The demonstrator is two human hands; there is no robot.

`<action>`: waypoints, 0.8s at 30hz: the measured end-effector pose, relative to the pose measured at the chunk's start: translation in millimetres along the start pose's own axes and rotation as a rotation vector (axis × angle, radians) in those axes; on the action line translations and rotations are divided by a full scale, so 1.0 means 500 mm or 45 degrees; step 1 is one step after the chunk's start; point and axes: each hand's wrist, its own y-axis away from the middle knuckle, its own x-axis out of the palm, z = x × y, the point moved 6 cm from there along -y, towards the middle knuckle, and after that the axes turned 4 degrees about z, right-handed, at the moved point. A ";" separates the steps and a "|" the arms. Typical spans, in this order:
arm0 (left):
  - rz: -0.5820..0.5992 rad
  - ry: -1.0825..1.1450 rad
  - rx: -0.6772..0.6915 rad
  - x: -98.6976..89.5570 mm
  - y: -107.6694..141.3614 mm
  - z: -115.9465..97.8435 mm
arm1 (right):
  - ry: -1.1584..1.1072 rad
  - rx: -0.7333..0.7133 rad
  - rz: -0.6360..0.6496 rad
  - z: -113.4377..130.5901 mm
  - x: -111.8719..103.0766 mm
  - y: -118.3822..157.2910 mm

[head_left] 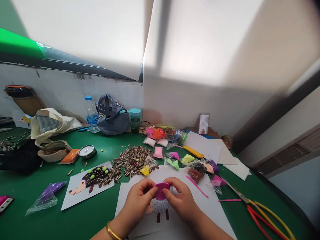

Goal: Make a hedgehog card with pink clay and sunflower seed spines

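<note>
My left hand [137, 203], with a gold bangle [112, 231] on its wrist, and my right hand [181, 200] pinch a flat piece of pink modelling clay [162, 190] from both sides. Below the clay lies a sheep-like picture [161, 205] with a pale patterned body and dark legs, partly hidden by my hands. It is on a white paper sheet [140, 213]. A thin pink clay strip [196, 186] lies on the paper to the right of my right hand.
Sunflower seeds [132, 160] and a seed hedgehog picture [87, 185] lie left on the green table [37, 196]. Clay packets [175, 163] spread behind my hands. Red-and-yellow-handled scissors [262, 216] lie at right; a water bottle [91, 115] and bags stand behind.
</note>
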 end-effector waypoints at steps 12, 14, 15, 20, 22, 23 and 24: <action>0.144 0.016 -0.010 0.022 0.008 0.000 | -0.112 0.062 -0.041 -0.004 -0.002 -0.001; 0.104 -0.009 -0.017 0.018 0.007 0.002 | -0.099 0.068 -0.025 -0.004 0.000 -0.001; 0.082 -0.013 -0.009 0.015 0.007 0.002 | -0.092 0.073 -0.014 -0.004 0.001 -0.001; 0.082 -0.068 0.030 0.015 0.009 -0.007 | -0.120 0.075 0.069 -0.005 0.012 -0.001; 0.099 -0.117 0.029 0.018 0.011 -0.009 | -0.110 0.069 0.108 -0.005 0.016 -0.001; 0.098 -0.142 0.036 0.018 0.011 -0.011 | -0.090 0.066 0.118 -0.005 0.016 -0.001; 0.092 -0.162 0.047 0.019 0.011 -0.013 | -0.066 0.061 0.117 -0.005 0.016 -0.001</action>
